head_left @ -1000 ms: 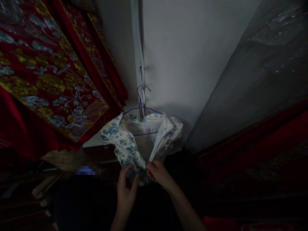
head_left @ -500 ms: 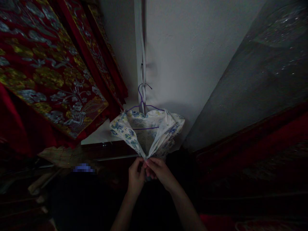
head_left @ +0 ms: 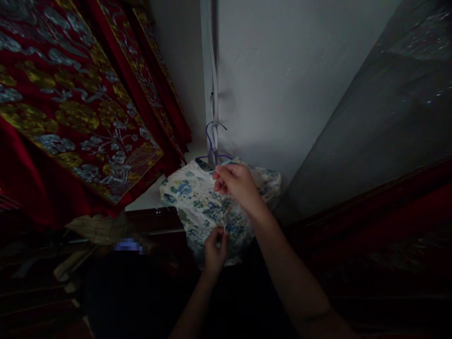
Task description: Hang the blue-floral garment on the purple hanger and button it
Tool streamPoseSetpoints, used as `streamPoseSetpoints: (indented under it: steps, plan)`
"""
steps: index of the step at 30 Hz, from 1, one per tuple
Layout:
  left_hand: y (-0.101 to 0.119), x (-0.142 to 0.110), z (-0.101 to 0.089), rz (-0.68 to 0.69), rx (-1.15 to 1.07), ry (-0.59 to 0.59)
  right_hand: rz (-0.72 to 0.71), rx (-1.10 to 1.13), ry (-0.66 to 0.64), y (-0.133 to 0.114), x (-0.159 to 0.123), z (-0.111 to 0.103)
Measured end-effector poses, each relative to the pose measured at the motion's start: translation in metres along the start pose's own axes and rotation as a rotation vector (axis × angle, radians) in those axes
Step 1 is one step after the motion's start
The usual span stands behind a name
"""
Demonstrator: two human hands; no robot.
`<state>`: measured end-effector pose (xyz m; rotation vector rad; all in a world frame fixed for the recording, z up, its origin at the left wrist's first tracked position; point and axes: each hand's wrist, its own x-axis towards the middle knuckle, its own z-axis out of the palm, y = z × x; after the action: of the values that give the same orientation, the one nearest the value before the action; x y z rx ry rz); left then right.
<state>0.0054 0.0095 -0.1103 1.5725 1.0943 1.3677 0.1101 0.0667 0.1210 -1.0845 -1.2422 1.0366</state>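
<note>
A white garment with blue flowers [head_left: 192,197] hangs on a purple wire hanger [head_left: 210,141] hooked to a white strap [head_left: 213,70] against the wall. Its back is now closed along a seam. My right hand [head_left: 237,184] is raised to the collar, fingers pinched on the top of the seam. My left hand [head_left: 215,248] pinches the garment lower down, at the bottom of the seam.
Red cloths embroidered in gold and silver [head_left: 67,103] hang at the left. A grey plastic-covered garment [head_left: 381,108] and dark red fabric [head_left: 388,221] fill the right. A dark wooden ledge [head_left: 151,221] lies below the garment; the area under my arms is very dark.
The garment's open back has been drawn shut. My right hand rose from the lower edge to the collar while my left hand stayed low on the seam.
</note>
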Motion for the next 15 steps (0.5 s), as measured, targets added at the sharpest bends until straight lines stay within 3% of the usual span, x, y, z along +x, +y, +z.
streamPoseSetpoints:
  steps: [3,5,8,9,11,13,15]
  plan:
    - [0.020,0.019,-0.005,-0.007,-0.044,-0.053,-0.018,0.062,0.037,0.011,-0.013,0.006]
    - [0.052,0.043,-0.015,0.022,-0.110,-0.049,-0.034,0.099,0.072,0.021,-0.023,0.006]
    - [0.116,0.088,-0.038,0.241,-0.247,0.104,-0.081,0.089,0.094,0.022,-0.034,0.000]
    - [0.136,0.101,-0.046,0.306,-0.212,0.094,-0.100,0.075,0.098,0.019,-0.036,-0.002]
    - [0.166,0.120,-0.056,0.358,-0.052,-0.048,-0.135,0.049,0.114,0.013,-0.038,-0.007]
    - [0.184,0.128,-0.060,0.380,0.134,-0.156,-0.166,0.012,0.124,0.012,-0.037,-0.010]
    - [0.192,0.128,-0.058,0.436,0.284,-0.185,-0.186,-0.035,0.137,0.023,-0.033,-0.012]
